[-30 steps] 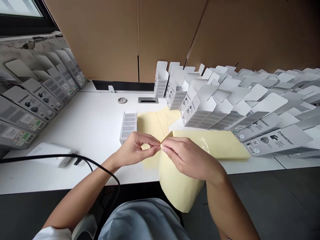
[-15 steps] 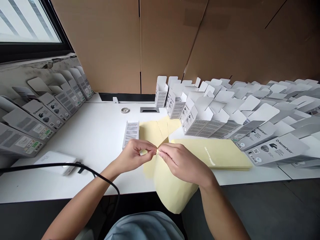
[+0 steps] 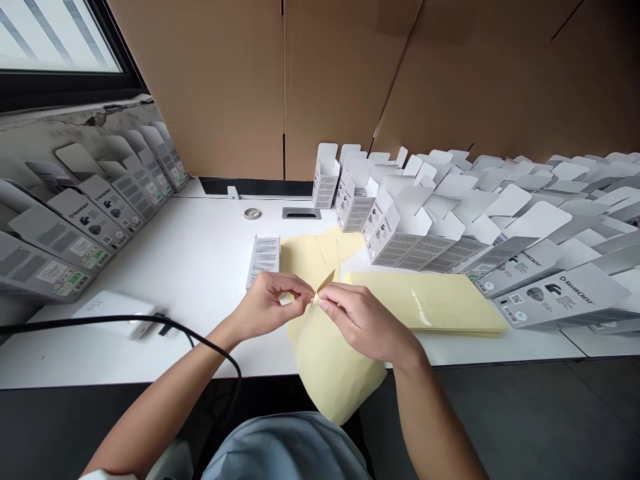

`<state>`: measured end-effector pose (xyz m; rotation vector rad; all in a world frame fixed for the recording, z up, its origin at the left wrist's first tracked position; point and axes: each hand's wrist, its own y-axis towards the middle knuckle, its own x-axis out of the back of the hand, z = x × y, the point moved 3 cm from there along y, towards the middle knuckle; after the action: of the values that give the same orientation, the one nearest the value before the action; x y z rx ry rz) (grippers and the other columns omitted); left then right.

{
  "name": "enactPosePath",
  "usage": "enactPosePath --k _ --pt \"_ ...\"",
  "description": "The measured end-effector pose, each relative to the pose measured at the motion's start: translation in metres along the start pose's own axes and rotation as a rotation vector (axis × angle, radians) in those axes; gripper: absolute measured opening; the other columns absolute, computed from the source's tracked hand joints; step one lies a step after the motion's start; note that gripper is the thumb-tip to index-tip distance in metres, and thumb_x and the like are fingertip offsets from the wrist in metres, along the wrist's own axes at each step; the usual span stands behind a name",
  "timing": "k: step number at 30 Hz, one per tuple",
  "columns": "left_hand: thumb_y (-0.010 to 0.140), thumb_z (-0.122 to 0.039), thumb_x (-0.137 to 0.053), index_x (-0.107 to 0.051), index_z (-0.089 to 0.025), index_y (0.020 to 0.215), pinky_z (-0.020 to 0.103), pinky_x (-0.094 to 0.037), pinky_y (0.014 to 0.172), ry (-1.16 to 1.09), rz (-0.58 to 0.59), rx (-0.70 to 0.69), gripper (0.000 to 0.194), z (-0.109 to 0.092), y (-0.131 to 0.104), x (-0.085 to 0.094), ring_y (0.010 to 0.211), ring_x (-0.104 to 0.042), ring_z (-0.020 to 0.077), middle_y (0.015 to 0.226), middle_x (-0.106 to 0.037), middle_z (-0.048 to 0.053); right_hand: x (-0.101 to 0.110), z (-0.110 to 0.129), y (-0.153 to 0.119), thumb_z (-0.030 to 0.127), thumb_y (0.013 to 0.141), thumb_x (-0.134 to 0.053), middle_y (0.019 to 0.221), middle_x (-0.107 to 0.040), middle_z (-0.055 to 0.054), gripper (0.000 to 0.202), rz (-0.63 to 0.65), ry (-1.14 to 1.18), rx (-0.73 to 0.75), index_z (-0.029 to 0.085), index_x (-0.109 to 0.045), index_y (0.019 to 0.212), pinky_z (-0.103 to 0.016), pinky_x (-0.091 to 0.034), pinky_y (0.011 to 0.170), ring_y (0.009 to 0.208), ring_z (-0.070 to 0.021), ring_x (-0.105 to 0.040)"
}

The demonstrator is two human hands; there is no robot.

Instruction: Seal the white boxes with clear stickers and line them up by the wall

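A pale yellow sheet [image 3: 340, 373] is bent over the table's front edge and hangs toward my lap. At its upper end my left hand [image 3: 273, 303] is closed, thumb and forefinger pinched together at the sheet's edge. My right hand [image 3: 363, 317] pinches the same sheet close beside the left fingertips, and a small corner of it sticks up above the fingers. Whether something small, such as a clear sticker, is between the left fingertips I cannot make out. Beyond my hands, more yellow sheets [image 3: 305, 257] lie on the table. A stack of yellow sheets [image 3: 440, 300] rests to the right.
Many open-topped white and grey cartons [image 3: 400, 233] stand along the right and back. Others [image 3: 75, 220] line the left wall. One carton [image 3: 264, 257] stands behind my left hand. A white power bank [image 3: 115, 313] and a black cable [image 3: 200, 347] are at left.
The hanging part of the yellow sheet has swung slightly left. Both hands keep their pinch at nearly the same place, and the view has shifted a little.
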<state>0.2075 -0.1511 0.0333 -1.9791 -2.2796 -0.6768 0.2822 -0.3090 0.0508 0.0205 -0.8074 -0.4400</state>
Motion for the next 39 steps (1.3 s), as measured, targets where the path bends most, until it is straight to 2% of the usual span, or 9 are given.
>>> enactPosePath --k 8,11,15,19,23,28,30,34,39 --pt "0.076 -0.023 -0.075 -0.078 -0.014 0.073 0.027 -0.057 0.068 -0.255 -0.201 0.133 0.01 0.024 -0.001 0.011 0.071 -0.07 0.018 0.075 -0.076 0.008 0.02 -0.013 -0.016 0.035 0.099 -0.046 0.067 -0.051 0.001 0.03 -0.123 0.052 -0.14 0.019 -0.059 0.077 -0.025 -0.036 0.058 0.063 -0.0138 -0.046" --pt "0.076 -0.026 -0.076 -0.078 -0.016 0.071 0.028 -0.057 0.066 -0.302 -0.289 0.152 0.012 0.035 -0.003 0.019 0.069 -0.07 0.0185 0.073 -0.076 0.007 0.052 -0.036 -0.015 0.039 0.096 -0.051 0.073 -0.059 -0.002 0.028 -0.214 0.029 -0.212 0.018 -0.066 0.084 -0.027 -0.041 0.063 0.072 -0.0187 -0.055" --pt "0.075 -0.031 -0.078 -0.079 -0.017 0.074 0.03 -0.056 0.065 -0.275 -0.382 0.169 0.015 0.05 -0.006 0.026 0.072 -0.07 0.0202 0.078 -0.077 0.008 0.081 -0.089 0.018 0.03 0.093 -0.05 0.063 -0.051 0.0 0.027 -0.098 -0.21 -0.363 0.018 -0.065 0.074 -0.026 -0.033 0.058 0.063 -0.0155 -0.046" --pt "0.075 -0.036 -0.078 -0.079 -0.016 0.077 0.033 -0.059 0.07 -0.212 -0.43 0.191 0.021 0.059 -0.01 0.029 0.077 -0.073 0.0227 0.081 -0.077 0.009 0.076 -0.144 0.061 0.011 0.087 -0.047 0.056 -0.041 0.003 0.03 0.018 -0.48 -0.56 0.018 -0.058 0.061 -0.027 -0.025 0.058 0.058 -0.0123 -0.036" --pt "0.076 -0.039 -0.077 -0.079 -0.014 0.079 0.033 -0.061 0.071 -0.174 -0.459 0.211 0.025 0.059 -0.015 0.035 0.077 -0.074 0.0233 0.083 -0.078 0.011 0.059 -0.166 0.084 0.004 0.08 -0.054 0.067 -0.058 -0.007 0.019 -0.005 -0.511 -0.56 0.014 -0.062 0.066 -0.028 -0.032 0.066 0.071 -0.0175 -0.051" --pt "0.083 -0.031 -0.07 -0.078 -0.017 0.081 0.031 -0.061 0.069 0.124 -0.564 0.051 0.016 0.055 -0.022 0.044 0.079 -0.074 0.0225 0.085 -0.078 0.009 0.037 -0.127 0.082 0.008 0.089 -0.044 0.115 -0.063 -0.018 0.024 -0.174 -0.469 -0.435 0.012 -0.065 0.102 -0.03 -0.041 0.083 0.107 -0.0236 -0.056" --pt "0.083 -0.022 -0.069 -0.076 -0.019 0.08 0.032 -0.06 0.071 0.402 -0.612 -0.168 0.008 0.052 -0.026 0.046 0.08 -0.074 0.022 0.087 -0.078 0.007 0.019 -0.097 0.073 0.025 0.095 -0.044 0.098 -0.065 -0.012 0.022 -0.281 -0.156 -0.388 0.015 -0.064 0.097 -0.029 -0.047 0.072 0.09 -0.0203 -0.06" --pt "0.079 -0.01 -0.071 -0.073 -0.02 0.084 0.033 -0.057 0.059 0.88 -0.5 -0.6 0.011 0.051 -0.034 0.044 0.074 -0.074 0.0237 0.088 -0.078 0.01 -0.035 -0.045 0.058 0.05 0.085 -0.061 0.068 -0.058 -0.001 0.035 -0.093 0.749 -0.406 0.017 -0.062 0.074 -0.023 -0.042 0.048 0.055 -0.0117 -0.054" --pt "0.079 -0.004 -0.071 -0.068 -0.015 0.098 0.033 -0.052 0.053 1.165 -0.386 -0.934 0.022 0.044 -0.043 0.041 0.081 -0.073 0.026 0.097 -0.076 0.015 -0.068 -0.029 0.059 0.057 0.078 -0.069 0.065 -0.058 -0.001 0.043 -0.129 1.052 -0.438 0.015 -0.065 0.069 -0.02 -0.04 0.043 0.053 -0.0092 -0.054"
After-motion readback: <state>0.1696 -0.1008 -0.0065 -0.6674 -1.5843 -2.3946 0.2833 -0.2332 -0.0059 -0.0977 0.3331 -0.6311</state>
